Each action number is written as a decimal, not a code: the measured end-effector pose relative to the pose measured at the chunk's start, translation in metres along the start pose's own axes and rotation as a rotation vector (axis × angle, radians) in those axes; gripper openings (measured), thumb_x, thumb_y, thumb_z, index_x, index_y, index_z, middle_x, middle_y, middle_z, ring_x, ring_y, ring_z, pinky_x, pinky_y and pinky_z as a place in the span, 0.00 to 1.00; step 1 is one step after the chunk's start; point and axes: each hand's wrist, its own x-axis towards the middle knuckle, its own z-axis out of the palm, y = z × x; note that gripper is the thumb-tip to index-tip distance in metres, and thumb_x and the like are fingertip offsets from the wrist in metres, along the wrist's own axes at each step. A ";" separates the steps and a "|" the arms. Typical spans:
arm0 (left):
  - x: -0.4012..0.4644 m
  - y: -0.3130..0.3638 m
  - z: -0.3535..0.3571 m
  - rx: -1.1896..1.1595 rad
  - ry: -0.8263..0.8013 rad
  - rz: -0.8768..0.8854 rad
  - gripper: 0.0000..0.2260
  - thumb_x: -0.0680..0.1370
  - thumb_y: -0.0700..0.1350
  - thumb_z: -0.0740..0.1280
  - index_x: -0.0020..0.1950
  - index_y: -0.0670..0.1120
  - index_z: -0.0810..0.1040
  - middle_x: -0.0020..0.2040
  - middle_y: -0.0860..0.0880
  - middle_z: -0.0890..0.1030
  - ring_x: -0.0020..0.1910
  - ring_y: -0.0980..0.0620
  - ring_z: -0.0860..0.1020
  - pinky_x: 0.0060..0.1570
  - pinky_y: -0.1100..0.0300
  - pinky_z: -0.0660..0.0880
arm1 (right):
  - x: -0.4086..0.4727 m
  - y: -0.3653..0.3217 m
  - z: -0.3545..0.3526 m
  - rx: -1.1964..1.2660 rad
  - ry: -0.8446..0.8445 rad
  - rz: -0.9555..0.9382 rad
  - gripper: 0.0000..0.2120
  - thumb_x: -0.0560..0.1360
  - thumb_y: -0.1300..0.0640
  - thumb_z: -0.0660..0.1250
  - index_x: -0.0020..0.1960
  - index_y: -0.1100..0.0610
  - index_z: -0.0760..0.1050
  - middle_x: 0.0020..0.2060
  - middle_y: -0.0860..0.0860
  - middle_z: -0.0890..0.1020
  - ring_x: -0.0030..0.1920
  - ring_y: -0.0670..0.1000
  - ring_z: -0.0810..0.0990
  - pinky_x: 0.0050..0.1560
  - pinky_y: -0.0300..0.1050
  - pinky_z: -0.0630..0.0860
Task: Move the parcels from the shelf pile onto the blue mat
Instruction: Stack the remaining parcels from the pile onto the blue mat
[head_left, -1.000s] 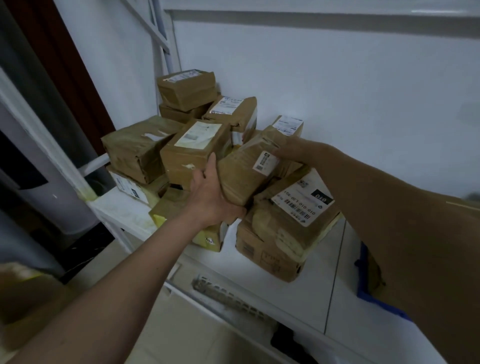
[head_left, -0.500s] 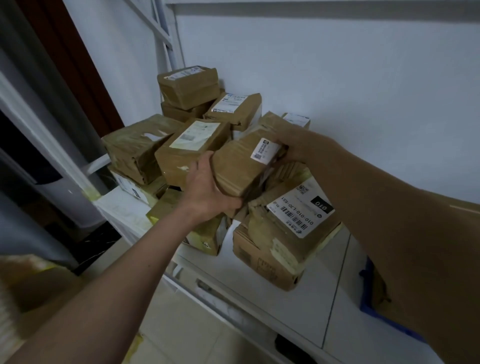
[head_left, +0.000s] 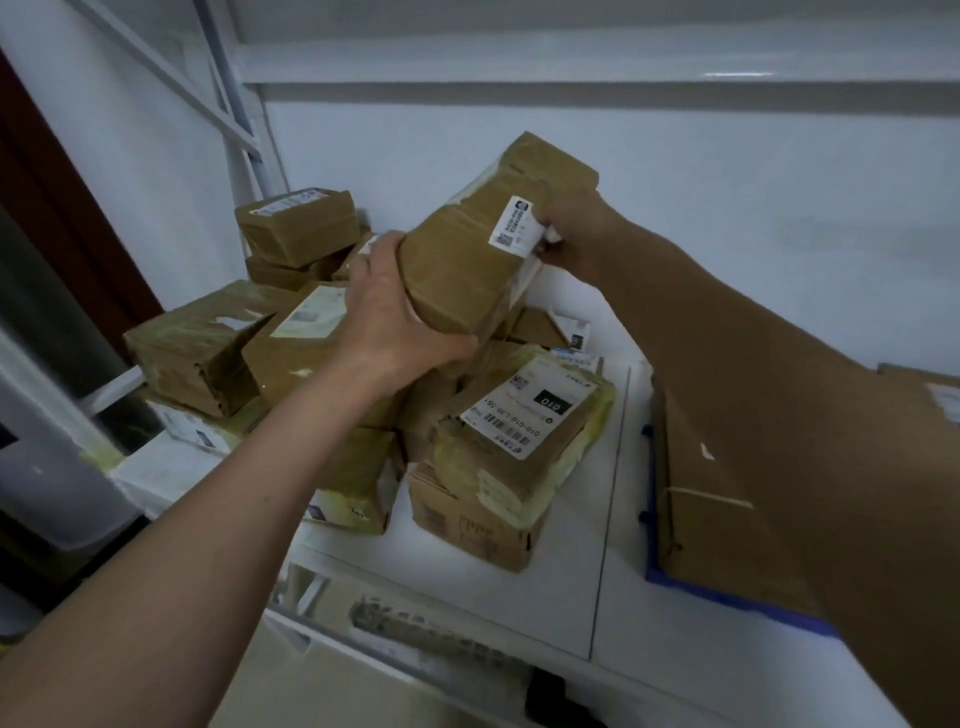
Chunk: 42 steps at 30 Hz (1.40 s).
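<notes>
Both hands grasping one brown parcel (head_left: 478, 249): left hand (head_left: 395, 322) has fingers curled round its near lower end, right hand (head_left: 576, 234) clamps the far end by the small label. I have it tilted, clear above the shelf pile (head_left: 322, 353). Blue mat (head_left: 727, 597) sits to the right (a parcel already on it).

Brown parcel (head_left: 470, 260), gripped by left hand (head_left: 395, 325) and right hand (head_left: 576, 234), above parcel pile (head_left: 363, 374) on white shelf (head_left: 571, 561); blue mat (head_left: 727, 597) at right.
</notes>
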 end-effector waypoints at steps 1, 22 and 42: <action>0.000 0.009 0.002 -0.011 0.000 0.019 0.48 0.61 0.49 0.81 0.74 0.51 0.56 0.68 0.46 0.62 0.67 0.47 0.64 0.65 0.53 0.66 | -0.009 -0.004 -0.011 0.025 0.015 -0.019 0.13 0.77 0.68 0.52 0.39 0.57 0.69 0.36 0.52 0.77 0.39 0.49 0.77 0.38 0.39 0.69; -0.128 0.129 0.147 -0.305 -0.251 0.025 0.50 0.60 0.53 0.79 0.72 0.49 0.52 0.65 0.46 0.61 0.62 0.48 0.63 0.59 0.56 0.67 | -0.144 0.079 -0.165 0.369 0.408 -0.057 0.23 0.76 0.61 0.66 0.69 0.50 0.68 0.51 0.55 0.83 0.42 0.53 0.85 0.38 0.49 0.81; -0.083 0.069 0.233 -0.802 -0.771 -0.582 0.30 0.70 0.74 0.58 0.60 0.57 0.78 0.66 0.50 0.77 0.67 0.49 0.72 0.70 0.47 0.65 | -0.112 0.165 -0.196 0.436 0.222 0.248 0.14 0.78 0.58 0.65 0.64 0.54 0.73 0.43 0.57 0.83 0.38 0.54 0.82 0.40 0.52 0.82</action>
